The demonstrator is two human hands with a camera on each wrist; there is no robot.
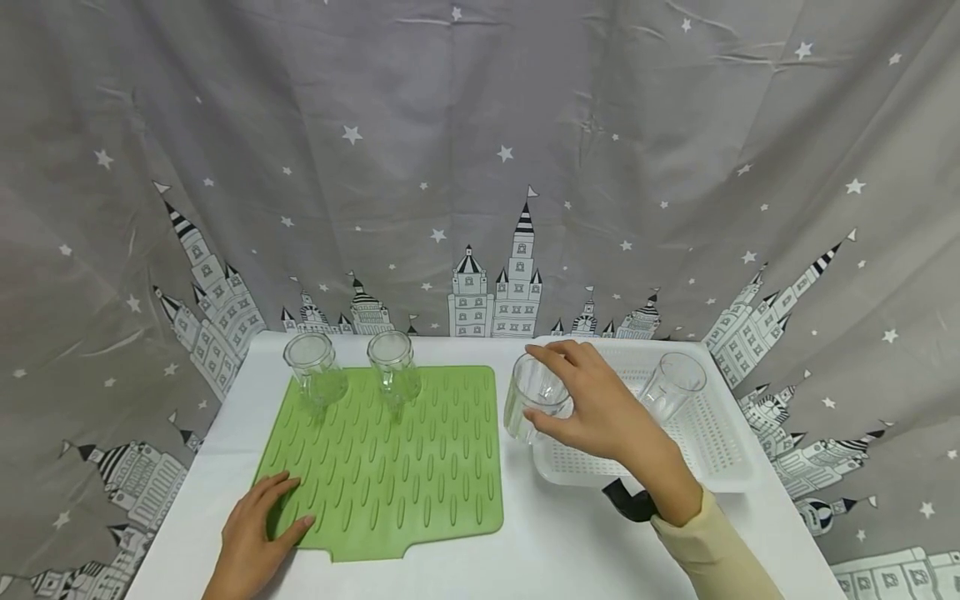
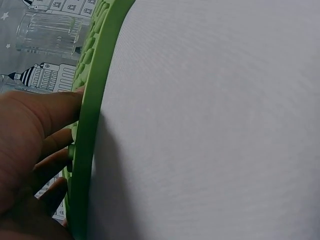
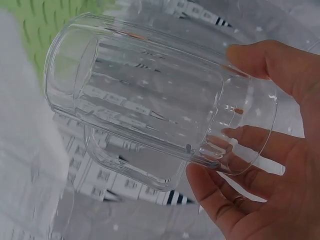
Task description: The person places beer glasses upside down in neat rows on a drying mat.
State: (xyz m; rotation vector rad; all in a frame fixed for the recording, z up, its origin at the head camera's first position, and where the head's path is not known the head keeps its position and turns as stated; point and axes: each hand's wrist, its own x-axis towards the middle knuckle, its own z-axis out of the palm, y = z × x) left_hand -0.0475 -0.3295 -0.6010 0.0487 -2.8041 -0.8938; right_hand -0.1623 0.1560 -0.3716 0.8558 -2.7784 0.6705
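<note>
My right hand (image 1: 592,400) holds a clear glass mug (image 1: 517,417) by its upper end, thumb on one side and fingers on the other. In the right wrist view, the mug (image 3: 150,105) shows its handle (image 3: 130,165) on the side. It stands between the green ridged mat (image 1: 420,492) and the white basket. My left hand (image 1: 258,529) rests at the mat's near left corner with its fingers loosely spread, touching the edge (image 2: 92,120) in the left wrist view. Two more glass mugs, one at left (image 1: 318,375) and one beside it (image 1: 395,371), stand on the mat's far edge.
A white perforated basket (image 1: 720,467) stands at the right of the white table (image 1: 465,575). Another clear glass (image 1: 671,387) leans inside it, partly behind my right hand. A grey curtain (image 1: 450,167) with printed castles and stars hangs behind the table.
</note>
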